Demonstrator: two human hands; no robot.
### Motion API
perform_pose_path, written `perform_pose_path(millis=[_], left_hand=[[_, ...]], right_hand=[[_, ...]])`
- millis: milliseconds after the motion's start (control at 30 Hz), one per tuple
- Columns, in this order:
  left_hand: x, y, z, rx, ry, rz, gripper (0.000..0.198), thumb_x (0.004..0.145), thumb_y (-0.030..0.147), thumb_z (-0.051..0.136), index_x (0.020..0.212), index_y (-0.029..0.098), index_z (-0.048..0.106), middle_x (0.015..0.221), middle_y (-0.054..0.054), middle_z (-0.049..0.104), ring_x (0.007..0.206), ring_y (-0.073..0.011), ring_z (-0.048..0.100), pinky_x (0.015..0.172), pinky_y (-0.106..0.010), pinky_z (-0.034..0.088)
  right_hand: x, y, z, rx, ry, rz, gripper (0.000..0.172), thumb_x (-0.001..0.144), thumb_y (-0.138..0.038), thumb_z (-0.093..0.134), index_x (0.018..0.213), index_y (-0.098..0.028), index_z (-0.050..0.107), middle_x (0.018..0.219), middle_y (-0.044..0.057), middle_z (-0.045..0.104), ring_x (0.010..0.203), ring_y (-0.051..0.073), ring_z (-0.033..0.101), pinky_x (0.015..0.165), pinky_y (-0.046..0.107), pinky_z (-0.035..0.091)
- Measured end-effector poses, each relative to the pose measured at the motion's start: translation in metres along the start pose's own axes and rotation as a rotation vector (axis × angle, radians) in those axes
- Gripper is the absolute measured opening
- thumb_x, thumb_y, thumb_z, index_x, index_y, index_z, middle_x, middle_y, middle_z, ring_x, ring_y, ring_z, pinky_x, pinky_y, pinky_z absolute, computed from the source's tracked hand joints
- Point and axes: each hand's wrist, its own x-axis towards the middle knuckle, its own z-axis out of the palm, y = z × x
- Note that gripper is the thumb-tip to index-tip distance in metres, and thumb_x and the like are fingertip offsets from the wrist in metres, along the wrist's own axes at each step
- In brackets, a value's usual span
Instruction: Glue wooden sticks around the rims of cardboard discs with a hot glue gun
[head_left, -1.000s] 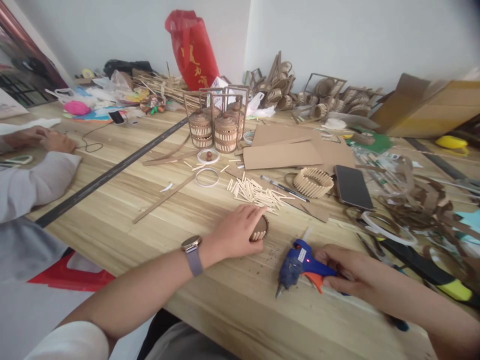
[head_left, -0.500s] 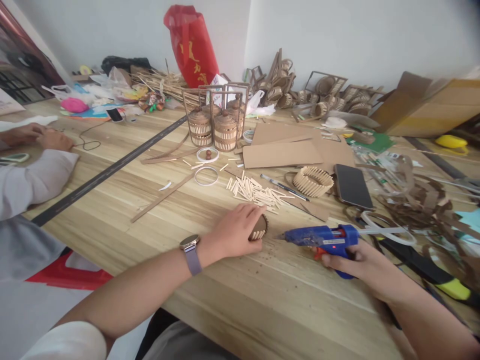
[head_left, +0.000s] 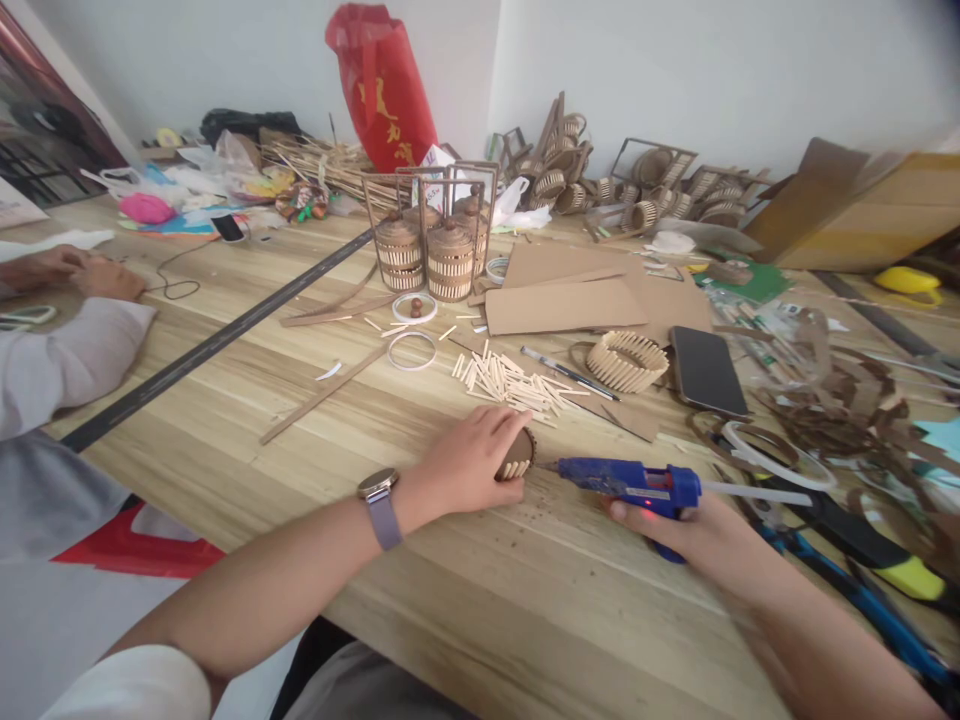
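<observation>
My left hand (head_left: 476,460) is closed around a small round brown piece (head_left: 517,457) edged with short pale sticks, resting on the wooden table (head_left: 480,600). My right hand (head_left: 686,525) grips a blue glue gun (head_left: 626,482) with a lit red light. Its nozzle points left and is close to the right edge of the round piece. Just beyond my left hand lies a pile of short pale sticks (head_left: 502,380). A ring of pale sticks (head_left: 627,362) stands behind the glue gun.
A dark phone (head_left: 707,370), brown strips (head_left: 847,400) and a black-yellow tool (head_left: 862,540) lie at right. Lidded stick baskets (head_left: 450,262) stand behind cardboard-side clutter, near white rings (head_left: 412,351). Another person's hands (head_left: 97,275) rest at far left.
My right hand has moved the glue gun left, bringing its nozzle nearer the round piece. A blue tool shows more beneath my right forearm. My left hand has stayed in place.
</observation>
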Motion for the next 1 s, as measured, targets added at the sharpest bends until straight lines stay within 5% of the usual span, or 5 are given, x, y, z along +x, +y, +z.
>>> perform_pose_path(millis=[200, 467, 1000], left_hand=[[0.000, -0.002, 0.001, -0.027, -0.003, -0.003, 0.072, 0.075, 0.023, 0.065, 0.139, 0.018, 0.031, 0.136, -0.016, 0.047, 0.129, -0.0331, 0.042, 0.107, -0.050, 0.038], [0.000, -0.002, 0.002, -0.011, -0.006, -0.001, 0.071, 0.075, 0.024, 0.065, 0.138, 0.015, 0.033, 0.135, -0.017, 0.047, 0.127, -0.0330, 0.043, 0.107, -0.049, 0.039], [0.000, -0.002, 0.001, -0.013, -0.007, -0.013, 0.071, 0.075, 0.024, 0.065, 0.138, 0.018, 0.033, 0.136, -0.015, 0.047, 0.128, -0.0331, 0.043, 0.107, -0.049, 0.039]], right_hand=[[-0.001, -0.009, 0.004, -0.210, -0.009, -0.147, 0.029, 0.079, -0.050, 0.064, 0.090, -0.025, 0.075, 0.089, 0.004, 0.077, 0.088, 0.029, 0.070, 0.081, 0.041, 0.058], [-0.004, -0.010, 0.014, -0.305, 0.071, -0.135, 0.027, 0.079, -0.049, 0.063, 0.081, -0.022, 0.068, 0.074, 0.002, 0.074, 0.069, 0.024, 0.069, 0.063, 0.033, 0.057], [-0.002, -0.011, 0.019, -0.362, 0.069, -0.175, 0.025, 0.081, -0.047, 0.059, 0.076, -0.023, 0.063, 0.075, 0.004, 0.071, 0.070, 0.024, 0.068, 0.067, 0.035, 0.055]])
